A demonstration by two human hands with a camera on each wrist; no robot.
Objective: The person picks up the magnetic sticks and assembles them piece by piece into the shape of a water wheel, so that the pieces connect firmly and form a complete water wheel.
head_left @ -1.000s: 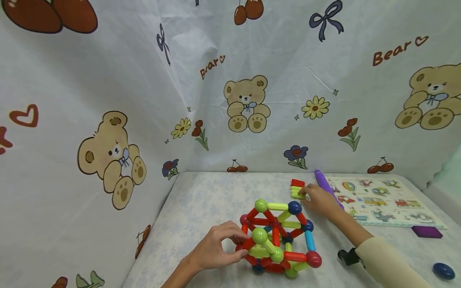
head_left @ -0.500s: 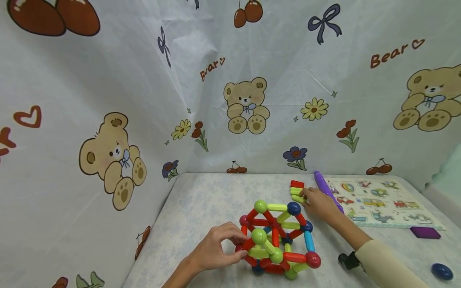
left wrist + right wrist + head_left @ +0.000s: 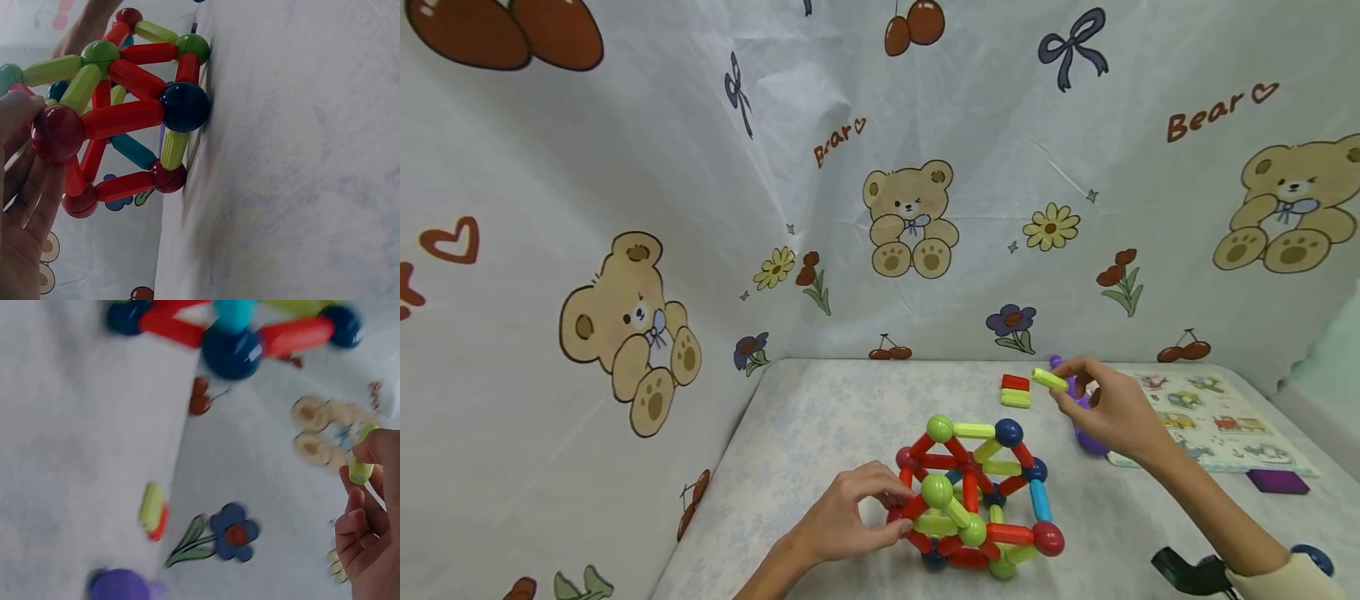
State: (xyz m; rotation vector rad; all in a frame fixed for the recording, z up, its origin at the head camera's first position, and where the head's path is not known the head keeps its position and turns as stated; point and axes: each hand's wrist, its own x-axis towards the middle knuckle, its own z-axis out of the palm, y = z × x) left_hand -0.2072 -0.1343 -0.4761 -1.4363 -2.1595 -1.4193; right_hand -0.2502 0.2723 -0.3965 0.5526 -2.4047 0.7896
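Status: magnetic rod-and-ball structure [image 3: 972,498] stands near the front edge of the tabletop [image 3: 827,417], roughly mid-width. Looks like a closed cage already: red, green and blue rods joined at green, blue and red balls, with diagonals across the faces. My read is that most of the build is done and a few rods are left to add.

Left hand [image 3: 850,521]: grip is clamped on the structure's left side, fingers curled round a red ball and the rods at it. The left wrist view shows that red ball [image 3: 57,132] against the fingertips. Holds the frame steady on the tabletop.

Right hand [image 3: 1108,408]: raised above the tabletop, well behind and to the right of the structure, apart from it. Grip is pinched on one loose green rod [image 3: 1049,380]; the right wrist view shows the rod end [image 3: 361,464] between thumb and fingers.

Spare stock: a small stack of rods [image 3: 1015,392], red on green, lies on the tabletop just left of the right hand, behind the structure. So at least two pieces are unused besides the one in hand.

Other items: purple cylinder [image 3: 1086,429] partly hidden behind the right hand, picture puzzle board [image 3: 1217,421] toward the right edge, purple block [image 3: 1277,482] in front of it.
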